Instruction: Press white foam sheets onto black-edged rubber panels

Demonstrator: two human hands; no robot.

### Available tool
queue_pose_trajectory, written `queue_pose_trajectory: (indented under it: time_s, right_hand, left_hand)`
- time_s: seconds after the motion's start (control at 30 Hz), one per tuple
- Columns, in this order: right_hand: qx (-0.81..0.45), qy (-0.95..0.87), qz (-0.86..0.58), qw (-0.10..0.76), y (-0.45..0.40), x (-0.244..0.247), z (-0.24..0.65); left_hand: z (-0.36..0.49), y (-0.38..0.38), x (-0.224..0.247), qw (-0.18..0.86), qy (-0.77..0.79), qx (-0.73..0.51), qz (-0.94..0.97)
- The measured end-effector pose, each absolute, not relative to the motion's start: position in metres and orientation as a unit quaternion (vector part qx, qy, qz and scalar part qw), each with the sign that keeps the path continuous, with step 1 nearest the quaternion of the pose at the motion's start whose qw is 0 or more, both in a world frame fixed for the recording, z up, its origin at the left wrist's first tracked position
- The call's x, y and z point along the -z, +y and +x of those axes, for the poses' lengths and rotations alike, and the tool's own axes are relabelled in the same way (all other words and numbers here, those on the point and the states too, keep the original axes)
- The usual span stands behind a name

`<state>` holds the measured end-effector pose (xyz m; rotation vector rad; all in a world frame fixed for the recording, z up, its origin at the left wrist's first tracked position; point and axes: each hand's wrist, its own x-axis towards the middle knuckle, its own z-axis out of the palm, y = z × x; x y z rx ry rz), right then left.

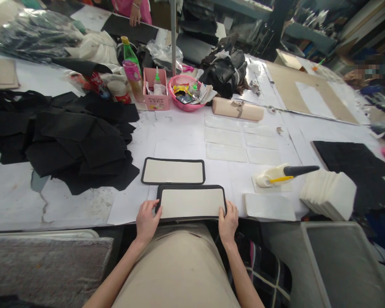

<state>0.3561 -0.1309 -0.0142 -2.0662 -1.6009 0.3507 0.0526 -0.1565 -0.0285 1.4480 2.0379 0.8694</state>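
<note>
A cream rectangular panel with a black folded border [192, 203] lies at the table's front edge, close to my body. My left hand [147, 220] is closed on its left end, thumb on top. At the opposite end my right hand [228, 220] grips the border, its thumb also on the upper face. Just beyond lies a second black-bordered panel [173, 171], flat on the white paper. Right of my right hand are a stack of white boards [269, 207] and a glue container with a yellow-handled brush [271, 176].
Black fabric pieces [73, 137] are heaped at the left. A fanned stack of white cards [329, 194] and a black sheet pile [353, 171] lie right. Behind stand a pink basket [188, 105], a pink box [156, 102] and a green bottle [130, 53]. Across the table shows another person's hand [135, 16].
</note>
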Motion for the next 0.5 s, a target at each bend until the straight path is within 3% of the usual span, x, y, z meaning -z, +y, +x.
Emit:
queue_pose_trajectory:
  time_s: [0.13,0.2,0.37,0.5]
  right_hand:
    - [-0.250,-0.495,-0.775,0.302,-0.123,0.001,0.352]
    - [-0.323,-0.449,-0.757,0.348,-0.110,-0.002,0.350]
    - [-0.414,-0.415,-0.688,0.428,-0.053,0.001,0.331]
    - [-0.391,-0.482,-0.681,0.388,-0.005,0.019,0.304]
  left_hand:
    - [0.051,-0.147,0.024,0.426,0.742,-0.411,0.314]
    - [0.045,-0.137,0.016,0.461,0.723,-0.452,0.246]
    - [0.016,-0.089,-0.009,0.426,0.699,-0.525,0.235]
    - [-0.009,-0.041,-0.006,0.376,0.710,-0.537,0.257]
